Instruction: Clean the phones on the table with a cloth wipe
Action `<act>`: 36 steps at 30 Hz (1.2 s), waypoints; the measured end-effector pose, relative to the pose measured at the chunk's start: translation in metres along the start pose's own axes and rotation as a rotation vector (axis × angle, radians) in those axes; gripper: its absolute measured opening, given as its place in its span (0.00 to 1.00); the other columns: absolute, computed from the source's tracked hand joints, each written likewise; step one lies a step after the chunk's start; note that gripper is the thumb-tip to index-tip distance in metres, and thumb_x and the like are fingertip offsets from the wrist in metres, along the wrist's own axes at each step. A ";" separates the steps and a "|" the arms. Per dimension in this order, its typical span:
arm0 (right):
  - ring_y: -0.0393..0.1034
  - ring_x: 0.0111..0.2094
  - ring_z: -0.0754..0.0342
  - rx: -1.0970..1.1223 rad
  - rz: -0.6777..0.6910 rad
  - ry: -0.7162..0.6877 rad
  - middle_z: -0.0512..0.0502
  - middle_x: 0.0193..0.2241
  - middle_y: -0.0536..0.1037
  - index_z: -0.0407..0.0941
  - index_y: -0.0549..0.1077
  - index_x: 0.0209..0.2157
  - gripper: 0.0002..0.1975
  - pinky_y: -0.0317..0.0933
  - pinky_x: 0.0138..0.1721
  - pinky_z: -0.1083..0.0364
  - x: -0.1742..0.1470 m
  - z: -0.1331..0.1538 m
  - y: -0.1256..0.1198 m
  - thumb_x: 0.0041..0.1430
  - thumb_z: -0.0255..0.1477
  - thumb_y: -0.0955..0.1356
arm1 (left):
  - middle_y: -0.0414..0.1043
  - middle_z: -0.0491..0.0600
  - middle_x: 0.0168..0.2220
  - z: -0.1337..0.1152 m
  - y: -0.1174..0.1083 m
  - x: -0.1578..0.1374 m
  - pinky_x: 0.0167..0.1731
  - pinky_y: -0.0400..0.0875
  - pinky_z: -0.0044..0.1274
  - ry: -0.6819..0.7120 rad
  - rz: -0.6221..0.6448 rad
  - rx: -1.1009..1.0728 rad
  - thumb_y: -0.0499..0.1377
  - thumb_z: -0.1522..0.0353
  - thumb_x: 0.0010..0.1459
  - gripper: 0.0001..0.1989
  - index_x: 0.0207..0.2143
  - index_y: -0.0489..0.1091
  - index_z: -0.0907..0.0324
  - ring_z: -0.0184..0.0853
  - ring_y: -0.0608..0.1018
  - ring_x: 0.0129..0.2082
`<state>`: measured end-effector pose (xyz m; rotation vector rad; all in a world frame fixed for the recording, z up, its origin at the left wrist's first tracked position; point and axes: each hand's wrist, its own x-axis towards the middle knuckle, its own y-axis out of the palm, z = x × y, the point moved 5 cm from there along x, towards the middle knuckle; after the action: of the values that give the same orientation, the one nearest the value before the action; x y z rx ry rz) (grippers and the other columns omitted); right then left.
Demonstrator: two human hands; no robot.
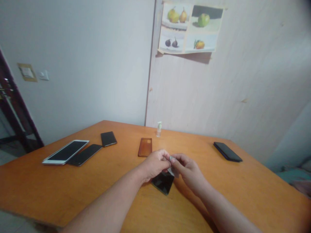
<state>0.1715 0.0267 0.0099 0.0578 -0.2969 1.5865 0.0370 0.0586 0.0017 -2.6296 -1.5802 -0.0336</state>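
Near the middle of the table, my left hand (156, 164) and my right hand (188, 166) meet, fingertips pinched together. Between them is a small whitish piece (175, 172), perhaps a wipe or packet; its kind is too small to make out, and part of it hangs below my right fingers. Under the hands a dark smartphone (164, 183) lies flat, its upper part hidden by them. Just beyond my left hand rests a brown phone case (145, 147), with a camera cutout in its upper corner.
A small clear pump bottle (158, 129) stands at the back of the wooden table (102, 191). On the left lie a white tablet (66, 152), a black phone (85, 155) and a dark flat device (108, 138). A black wallet-like item (227, 151) is on the right.
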 end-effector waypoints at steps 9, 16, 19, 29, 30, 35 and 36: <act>0.66 0.24 0.55 0.055 -0.298 0.071 0.50 0.23 0.72 0.44 0.69 0.32 0.18 0.60 0.27 0.57 0.019 -0.022 -0.038 0.47 0.43 0.71 | 0.73 0.52 0.40 -0.004 -0.006 -0.006 0.39 0.66 0.28 0.168 -0.115 0.755 0.65 0.56 0.48 0.20 0.41 0.71 0.57 0.43 0.74 0.42; 0.62 0.21 0.58 -0.002 -0.274 0.054 0.53 0.19 0.69 0.44 0.68 0.29 0.13 0.56 0.23 0.58 0.018 -0.022 -0.028 0.48 0.39 0.69 | 0.70 0.55 0.45 -0.011 0.011 -0.021 0.45 0.64 0.33 0.202 0.001 1.033 0.70 0.55 0.37 0.33 0.47 0.69 0.55 0.51 0.71 0.47; 0.62 0.21 0.58 -0.047 -0.251 0.041 0.53 0.20 0.69 0.44 0.68 0.30 0.10 0.56 0.23 0.58 0.020 -0.029 -0.025 0.50 0.37 0.67 | 0.71 0.53 0.43 -0.013 0.014 -0.019 0.43 0.64 0.30 0.207 0.012 1.011 0.65 0.67 0.41 0.21 0.41 0.69 0.55 0.48 0.72 0.45; 0.64 0.25 0.56 -0.450 -0.231 -0.041 0.53 0.21 0.71 0.45 0.70 0.28 0.03 0.54 0.26 0.59 0.020 -0.030 -0.026 0.52 0.30 0.66 | 0.73 0.51 0.46 -0.011 0.014 -0.010 0.45 0.64 0.29 0.324 0.013 0.881 0.62 0.69 0.47 0.23 0.48 0.67 0.54 0.44 0.74 0.46; 0.65 0.25 0.56 -0.485 -0.220 -0.037 0.52 0.22 0.72 0.45 0.71 0.27 0.03 0.54 0.26 0.59 0.020 -0.030 -0.026 0.52 0.30 0.66 | 0.73 0.52 0.46 -0.009 0.012 -0.009 0.46 0.64 0.29 0.326 0.009 0.875 0.63 0.66 0.49 0.22 0.49 0.67 0.55 0.44 0.73 0.47; 0.67 0.26 0.55 -0.564 -0.161 -0.023 0.50 0.22 0.75 0.45 0.73 0.27 0.07 0.55 0.28 0.58 0.022 -0.036 -0.028 0.53 0.31 0.65 | 0.72 0.56 0.48 -0.002 -0.009 -0.002 0.48 0.62 0.32 0.313 -0.164 1.019 0.58 0.60 0.57 0.19 0.49 0.68 0.58 0.46 0.71 0.50; 0.67 0.26 0.55 -0.568 -0.151 -0.031 0.50 0.22 0.75 0.44 0.74 0.27 0.07 0.55 0.28 0.58 0.023 -0.036 -0.028 0.54 0.31 0.65 | 0.72 0.56 0.48 0.000 -0.013 -0.001 0.48 0.62 0.32 0.307 -0.193 1.067 0.58 0.59 0.58 0.18 0.48 0.69 0.58 0.46 0.71 0.49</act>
<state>0.2040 0.0571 -0.0158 -0.3270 -0.7397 1.3049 0.0253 0.0641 0.0029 -1.5627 -1.2225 0.2927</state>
